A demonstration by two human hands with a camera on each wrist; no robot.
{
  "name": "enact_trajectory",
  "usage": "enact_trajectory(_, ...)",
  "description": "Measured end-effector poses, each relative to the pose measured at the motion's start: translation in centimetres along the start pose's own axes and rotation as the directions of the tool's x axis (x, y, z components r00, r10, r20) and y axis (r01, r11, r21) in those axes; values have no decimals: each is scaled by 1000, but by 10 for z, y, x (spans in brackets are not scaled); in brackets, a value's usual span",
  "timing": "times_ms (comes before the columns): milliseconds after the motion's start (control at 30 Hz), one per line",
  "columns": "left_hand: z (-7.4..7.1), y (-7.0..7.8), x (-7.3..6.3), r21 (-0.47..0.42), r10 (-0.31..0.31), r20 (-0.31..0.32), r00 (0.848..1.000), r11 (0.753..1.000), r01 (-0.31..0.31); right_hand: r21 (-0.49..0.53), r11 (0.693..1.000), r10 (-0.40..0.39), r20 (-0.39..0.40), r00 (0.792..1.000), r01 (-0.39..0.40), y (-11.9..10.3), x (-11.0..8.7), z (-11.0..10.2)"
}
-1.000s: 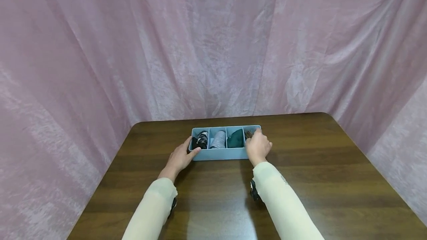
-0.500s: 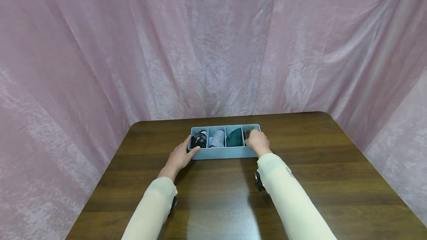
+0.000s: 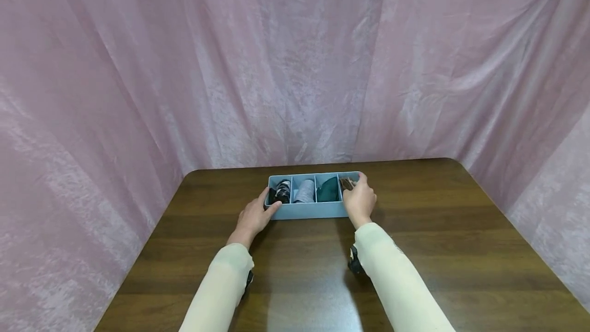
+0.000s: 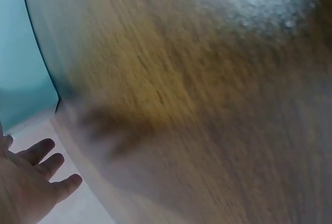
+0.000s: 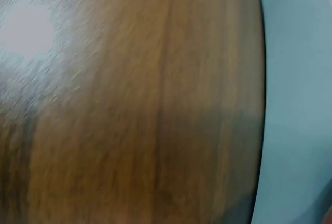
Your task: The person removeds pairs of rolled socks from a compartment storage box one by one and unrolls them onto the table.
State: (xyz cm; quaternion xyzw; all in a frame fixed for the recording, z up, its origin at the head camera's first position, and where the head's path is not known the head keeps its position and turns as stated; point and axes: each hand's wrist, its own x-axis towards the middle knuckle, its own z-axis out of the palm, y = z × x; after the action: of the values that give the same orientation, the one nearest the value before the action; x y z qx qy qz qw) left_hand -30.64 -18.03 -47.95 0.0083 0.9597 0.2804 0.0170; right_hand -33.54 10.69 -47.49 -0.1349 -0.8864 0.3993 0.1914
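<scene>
A light blue box (image 3: 310, 211) with compartments stands on the table. Its compartments hold a black-and-white patterned roll (image 3: 282, 191), a grey roll of cloth (image 3: 304, 191), a dark green folded cloth (image 3: 328, 190) and a brown striped bundle (image 3: 346, 184). My left hand (image 3: 252, 217) rests against the box's left end, thumb by the front corner; the left wrist view shows its other fingers spread and fairly straight. At the right end, my right hand (image 3: 360, 202) touches the box with a finger reaching along the rim; its lower fingers are hidden.
The brown wooden table (image 3: 304, 275) has rounded far corners. Behind it hangs a pink velvet curtain (image 3: 295, 65). A dark strap device (image 3: 355, 260) sits on the right wrist.
My right hand has come out of the rightmost compartment to the box's right end, uncovering more of the brown bundle. My left hand stays at the left end.
</scene>
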Motion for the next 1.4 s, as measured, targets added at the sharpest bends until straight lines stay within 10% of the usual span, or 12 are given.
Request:
enact_trajectory(267,-2,3,4,3,4,-23,1000,1000,-4,88,995,-43,-88,995,51,-16,12,-16)
enact_trajectory(933,-14,17,12,60,-31,-9,999,998,32,146,977,-159,20,987,154,-51,15,-43)
enact_trajectory(1400,-27,1,2,77,78,-44,996,994,-74,147,958,-274,239,932,244,-56,-18,-48)
